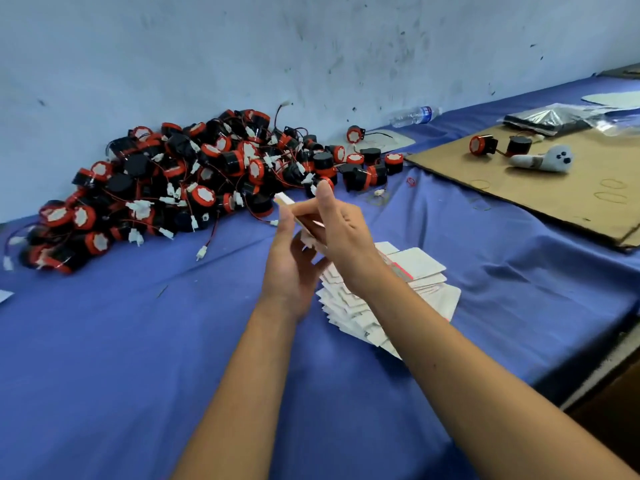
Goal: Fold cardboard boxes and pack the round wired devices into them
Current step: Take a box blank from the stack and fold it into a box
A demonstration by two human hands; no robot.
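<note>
A flat white cardboard box blank is held up between both hands above the blue table. My left hand grips it from below and my right hand pinches it from the right. Under my right forearm lies a fanned stack of flat white box blanks. A big heap of round black-and-red wired devices with white plugs fills the back left against the wall.
A brown cardboard sheet at the right carries two more devices and a small white plush toy. A water bottle lies by the wall. Plastic bags sit at the far right. The table's edge drops off at the right.
</note>
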